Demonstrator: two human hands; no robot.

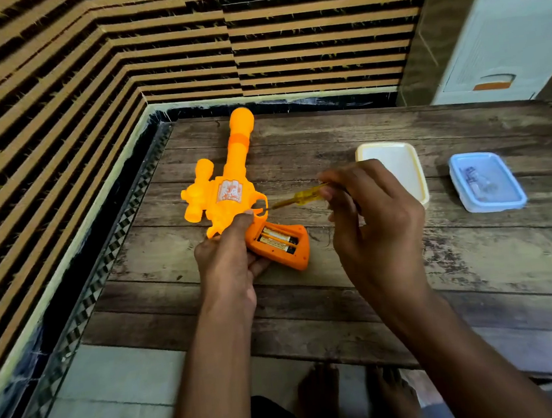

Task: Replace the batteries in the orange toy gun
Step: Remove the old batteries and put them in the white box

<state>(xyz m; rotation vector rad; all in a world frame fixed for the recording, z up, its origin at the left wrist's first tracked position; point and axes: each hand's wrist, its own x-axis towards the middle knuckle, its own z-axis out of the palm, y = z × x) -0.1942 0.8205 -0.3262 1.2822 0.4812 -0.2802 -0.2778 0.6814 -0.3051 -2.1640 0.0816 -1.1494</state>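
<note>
Battery bay open, cells exposed.
My left hand (227, 257) grips the orange toy gun (232, 192) steady on the tabletop (409, 280); right hand (373, 219) fingers pinch the screwdriver (297, 197), poised to lever the batteries (275, 237).

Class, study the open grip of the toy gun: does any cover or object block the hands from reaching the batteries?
Nothing visible does. The batteries lie exposed in the open compartment of the toy gun; the right hand holds a screwdriver above, and the left hand grips beside them.
</note>
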